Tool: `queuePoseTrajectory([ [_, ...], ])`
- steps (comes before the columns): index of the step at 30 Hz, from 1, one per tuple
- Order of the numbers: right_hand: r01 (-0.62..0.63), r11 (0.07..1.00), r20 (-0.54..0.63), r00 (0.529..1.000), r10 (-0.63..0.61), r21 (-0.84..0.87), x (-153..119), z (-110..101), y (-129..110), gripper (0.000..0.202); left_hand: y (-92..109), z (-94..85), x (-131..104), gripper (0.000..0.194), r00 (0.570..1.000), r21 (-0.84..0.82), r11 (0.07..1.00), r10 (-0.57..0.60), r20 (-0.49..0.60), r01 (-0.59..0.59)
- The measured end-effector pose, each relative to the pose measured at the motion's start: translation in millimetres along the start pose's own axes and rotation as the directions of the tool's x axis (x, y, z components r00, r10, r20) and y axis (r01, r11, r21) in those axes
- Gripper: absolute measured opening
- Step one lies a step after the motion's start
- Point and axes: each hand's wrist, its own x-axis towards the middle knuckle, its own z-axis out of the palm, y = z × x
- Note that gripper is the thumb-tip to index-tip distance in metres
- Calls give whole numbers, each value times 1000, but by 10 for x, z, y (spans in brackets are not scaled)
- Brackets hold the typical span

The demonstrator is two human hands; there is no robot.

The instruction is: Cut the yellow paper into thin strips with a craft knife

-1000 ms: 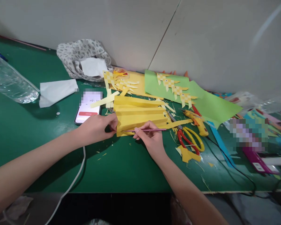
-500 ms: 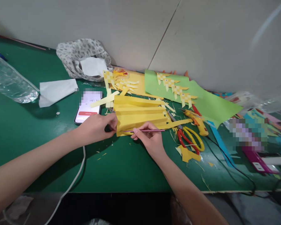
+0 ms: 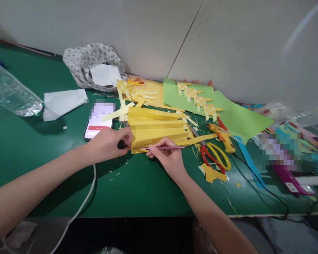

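1. Stick (image 3: 172, 147), head view: gripped between the right hand's (image 3: 168, 155) fingers, it has slid slightly left along the paper's (image 3: 159, 131) near edge — its tip is now closer to the left hand (image 3: 108, 144).
2. Left hand pinches the paper's left edge, unmoved.
3. Paper lies mid-table (image 3: 137, 197), between near and far edges — its pleats look unchanged, so this pass seems confined to the nearest strip.

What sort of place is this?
Probably a papercraft workspace: a green table with scissors, a glue gun and checkered paper shapes.
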Motion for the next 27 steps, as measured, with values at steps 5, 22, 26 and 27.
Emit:
queuePoseTrajectory([
  [5,1,1000,32,999,-2,13,-3,6,-10,23,0,6,-5,13,1000,5,1000,10,-3,-10],
  [22,1,999,5,1000,-1,40,11,4,10,21,8,4,3,13,1000,11,1000,8,-17,-8],
  [26,11,999,-42,999,-9,47,29,-9,18,22,-1,8,-1,13,1000,25,1000,13,-22,-12],
  [27,14,999,-42,999,-12,48,30,-9,17,22,-3,9,-2,14,1000,26,1000,14,-24,-13],
])
